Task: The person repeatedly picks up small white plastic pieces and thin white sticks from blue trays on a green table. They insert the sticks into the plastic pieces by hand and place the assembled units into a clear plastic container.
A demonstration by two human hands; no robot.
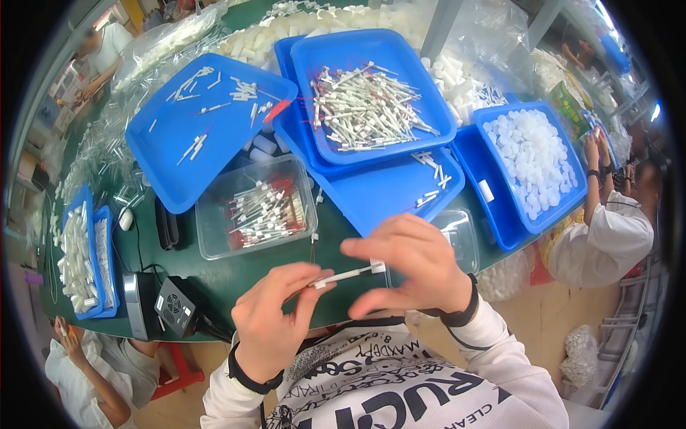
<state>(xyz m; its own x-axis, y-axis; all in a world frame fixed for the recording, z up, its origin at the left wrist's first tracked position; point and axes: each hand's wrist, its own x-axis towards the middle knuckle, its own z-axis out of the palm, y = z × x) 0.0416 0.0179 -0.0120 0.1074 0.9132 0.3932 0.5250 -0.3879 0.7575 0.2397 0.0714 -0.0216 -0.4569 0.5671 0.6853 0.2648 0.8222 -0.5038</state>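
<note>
My left hand (270, 322) pinches one end of a thin white stick-like part (346, 275) between thumb and fingertips. The part lies nearly level, with a small white block at its far right end. My right hand (421, 263) is spread beside that end, thumb and fingers apart, holding nothing. Just beyond my left hand stands a clear plastic bin (214, 247) of similar white sticks with red wires. Behind it, a blue tray (304, 68) holds a large heap of such sticks. A second clear container (464, 247) is partly hidden behind my right hand.
Another blue tray (153, 132) with a few scattered sticks leans at the left. Translucent white caps (532, 157) fill a blue tray on the right. A black box with a fan grille (175, 307) sits at the near left. Co-workers (607, 236) sit at both sides.
</note>
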